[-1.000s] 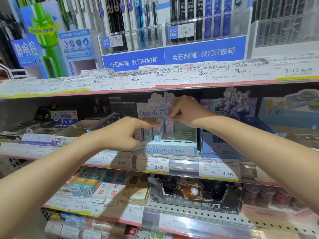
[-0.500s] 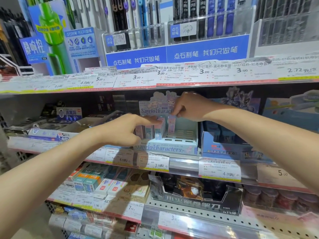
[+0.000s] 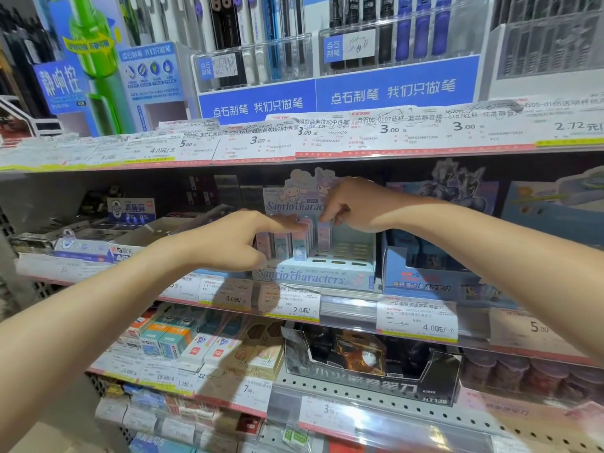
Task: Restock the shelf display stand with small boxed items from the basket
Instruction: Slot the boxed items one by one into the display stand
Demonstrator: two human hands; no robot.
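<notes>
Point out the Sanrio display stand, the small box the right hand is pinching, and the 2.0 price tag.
Sanrio display stand (image 3: 313,277): head view, on its printed front panel.
small box (image 3: 324,235): head view, on its pink front face.
2.0 price tag (image 3: 291,304): head view, on the label's middle.

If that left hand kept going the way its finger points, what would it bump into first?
The left hand points its index finger right, along the tops of the small boxes in the Sanrio display stand. It already touches them; next would likely come the right hand, though depth is unclear.
</notes>
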